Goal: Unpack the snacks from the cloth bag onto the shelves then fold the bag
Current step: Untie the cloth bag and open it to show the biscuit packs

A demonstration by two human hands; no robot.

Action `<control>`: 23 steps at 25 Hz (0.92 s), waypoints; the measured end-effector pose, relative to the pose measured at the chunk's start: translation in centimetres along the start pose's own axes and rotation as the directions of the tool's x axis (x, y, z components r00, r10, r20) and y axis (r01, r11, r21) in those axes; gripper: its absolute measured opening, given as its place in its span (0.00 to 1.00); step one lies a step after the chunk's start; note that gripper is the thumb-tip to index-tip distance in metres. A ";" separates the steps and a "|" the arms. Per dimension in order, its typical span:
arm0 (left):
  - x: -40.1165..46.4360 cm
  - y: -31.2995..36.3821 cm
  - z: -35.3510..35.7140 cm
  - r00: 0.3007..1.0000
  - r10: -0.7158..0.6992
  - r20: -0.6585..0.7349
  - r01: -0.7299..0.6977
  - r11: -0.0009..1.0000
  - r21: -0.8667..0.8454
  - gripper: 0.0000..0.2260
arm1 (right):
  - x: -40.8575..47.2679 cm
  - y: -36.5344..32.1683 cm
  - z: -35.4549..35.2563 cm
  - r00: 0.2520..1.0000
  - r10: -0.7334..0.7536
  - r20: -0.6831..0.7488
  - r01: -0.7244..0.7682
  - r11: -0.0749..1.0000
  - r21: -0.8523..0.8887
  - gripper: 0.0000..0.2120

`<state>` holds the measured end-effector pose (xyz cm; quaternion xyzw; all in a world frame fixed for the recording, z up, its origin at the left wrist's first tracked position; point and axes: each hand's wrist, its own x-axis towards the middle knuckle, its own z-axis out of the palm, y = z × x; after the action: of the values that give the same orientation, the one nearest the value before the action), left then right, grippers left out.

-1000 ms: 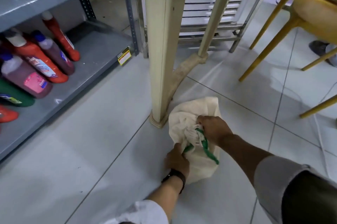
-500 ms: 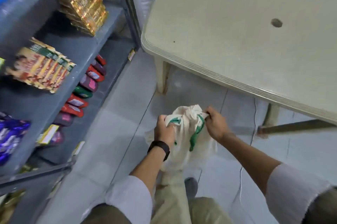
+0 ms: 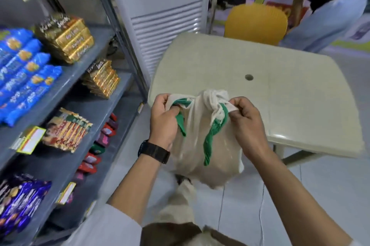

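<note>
A cream cloth bag [image 3: 200,145] with green handles hangs full in front of me, off the floor, at the near left corner of the table. My left hand [image 3: 163,120] grips the bag's top left edge by one green handle. My right hand [image 3: 246,123] pinches the top right edge beside the other handle. The bag's mouth is bunched together, so its contents are hidden. Grey metal shelves [image 3: 66,83] stand to my left.
The shelves carry blue snack packs [image 3: 24,71], gold packs [image 3: 70,39], red and green sachets [image 3: 68,131] and purple packs [image 3: 18,201], with bottles on the lowest level. A cream plastic table [image 3: 290,89] stands ahead, with a yellow chair [image 3: 256,23] and a person [image 3: 330,11] behind it.
Both hands have lifted the bag from the floor beside the table leg up to table height. The view has risen from the floor to the shelves and tabletop.
</note>
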<state>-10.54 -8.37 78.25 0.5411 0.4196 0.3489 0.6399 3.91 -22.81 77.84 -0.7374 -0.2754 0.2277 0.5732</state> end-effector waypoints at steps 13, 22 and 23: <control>32.2 4.2 8.4 0.993 -0.083 0.083 0.078 0.995 0.063 0.08 | 33.6 -3.6 4.9 0.983 -0.007 -0.183 -0.035 0.974 -0.225 0.12; 42.1 -3.0 6.6 0.937 -0.341 0.070 0.293 0.881 0.371 0.07 | 43.3 1.7 10.2 0.998 -0.024 -0.058 -0.019 0.768 -0.641 0.09; 42.3 -3.9 6.2 0.930 -0.355 0.092 0.286 0.859 0.424 0.08 | 43.3 2.8 10.3 0.999 0.002 -0.044 -0.032 0.728 -0.685 0.09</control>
<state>12.24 26.55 68.08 0.6109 0.5117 0.0963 0.5964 29.86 13.01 71.76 -0.9036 -0.3216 0.1005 0.2645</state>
